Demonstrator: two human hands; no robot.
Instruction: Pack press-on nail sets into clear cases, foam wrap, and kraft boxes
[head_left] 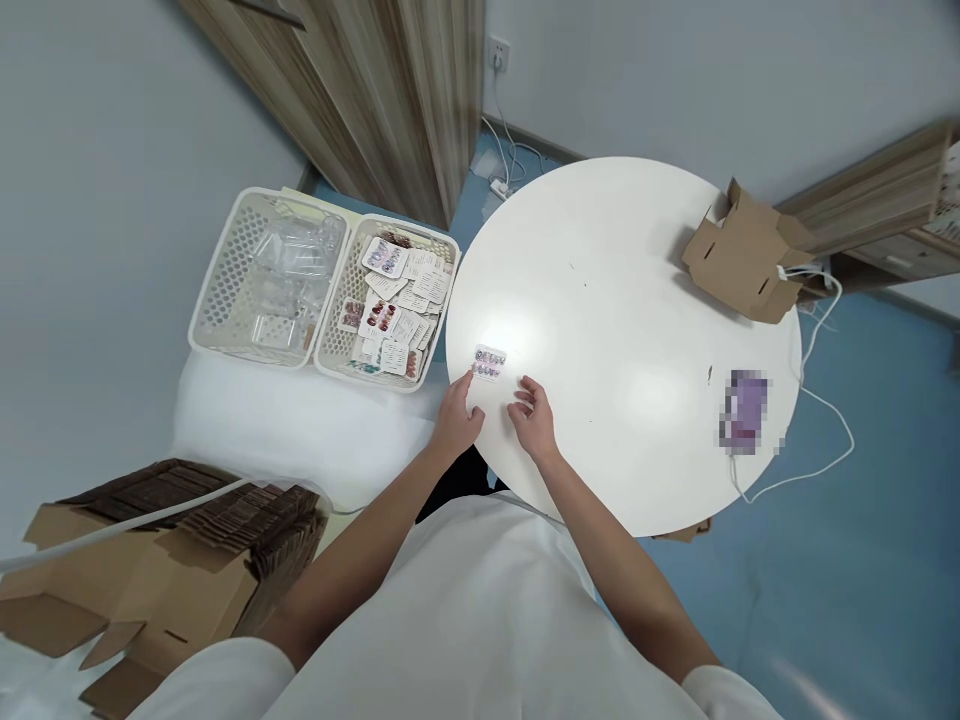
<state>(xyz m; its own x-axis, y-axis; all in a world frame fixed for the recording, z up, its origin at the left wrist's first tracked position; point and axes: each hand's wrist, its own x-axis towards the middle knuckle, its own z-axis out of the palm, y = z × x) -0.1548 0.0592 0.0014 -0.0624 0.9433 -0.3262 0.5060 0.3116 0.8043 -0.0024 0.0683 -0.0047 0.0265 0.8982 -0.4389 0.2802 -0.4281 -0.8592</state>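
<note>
A small card of press-on nails (489, 362) lies on the round white table (622, 300) near its left edge. My left hand (456, 415) rests on the table just below the card, its fingertips touching the card's lower left corner, fingers loosely curled. My right hand (534, 412) lies on the table a little to the right of the card, fingers bent and slightly apart, with nothing visible in them.
Two white baskets sit left of the table: one (259, 280) with clear plastic trays, one (390, 300) with several nail cards. A folded cardboard box (746, 255) and a blurred purple object (746, 410) lie on the table's right. Flat cardboard stacks (165, 560) lie lower left.
</note>
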